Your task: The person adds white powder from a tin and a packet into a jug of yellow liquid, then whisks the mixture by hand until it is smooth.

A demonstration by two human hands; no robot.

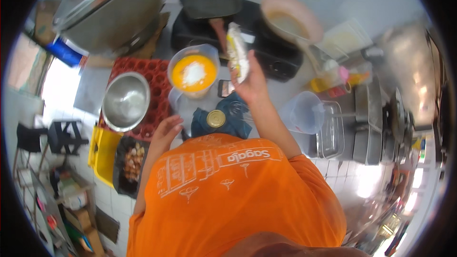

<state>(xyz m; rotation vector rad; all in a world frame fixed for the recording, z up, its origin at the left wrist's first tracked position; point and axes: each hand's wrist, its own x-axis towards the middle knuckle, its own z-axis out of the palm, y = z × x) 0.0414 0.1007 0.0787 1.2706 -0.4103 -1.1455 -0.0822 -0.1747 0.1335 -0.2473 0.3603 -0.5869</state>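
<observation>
My right hand (252, 84) grips a white and yellow plastic packet (237, 53), raised over the front of the black stove. To its left stands a plastic measuring jug (194, 69) holding yellow-orange liquid, probably beaten egg, with white powder heaped on top. My left hand (167, 132) is empty, its fingers apart, below the jug's handle and beside a red egg tray (157, 96). A steel bowl (126, 101) rests on that tray. Between my hands lie a blue plastic bag (234, 114) and a round gold-coloured lid or can top (216, 118). A phone (226, 88) lies right of the jug.
A square pan (210, 1) and a round frying pan (291, 19) sit on the stove (282, 60). An empty clear jug (303, 112) and a glass dish (330, 132) stand at right. A large pot (114, 18) is back left; a black-lined bin (132, 164) holds eggshells.
</observation>
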